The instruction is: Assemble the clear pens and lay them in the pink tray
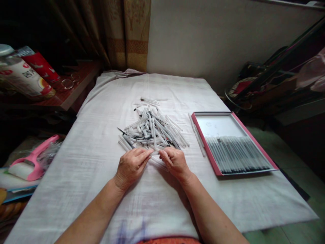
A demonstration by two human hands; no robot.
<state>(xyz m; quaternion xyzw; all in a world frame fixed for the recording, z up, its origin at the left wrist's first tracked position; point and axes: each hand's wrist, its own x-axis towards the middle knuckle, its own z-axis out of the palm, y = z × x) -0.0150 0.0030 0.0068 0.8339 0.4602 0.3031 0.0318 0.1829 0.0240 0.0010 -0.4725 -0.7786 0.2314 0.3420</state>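
Observation:
My left hand (134,165) and my right hand (175,162) meet in front of a loose heap of pen parts (152,127). Each pinches one end of a short, whitish translucent pen part (155,153), and the fingers cover most of it. Clear barrels, thin black refills and small caps lie mixed in the heap. A few clear barrels (159,163) rest on the cloth just under my hands. To the right is a shallow pink-edged box (223,123), its lower part filled with a row of assembled pens (237,154) with dark tips.
A white cloth (88,169) covers the table. Two long clear tubes (197,135) lie along the box's left side. At left, a side table (73,95) bears a jar (25,76), a red packet (42,66) and glasses (71,81). Below it is a pink-handled roller (35,159).

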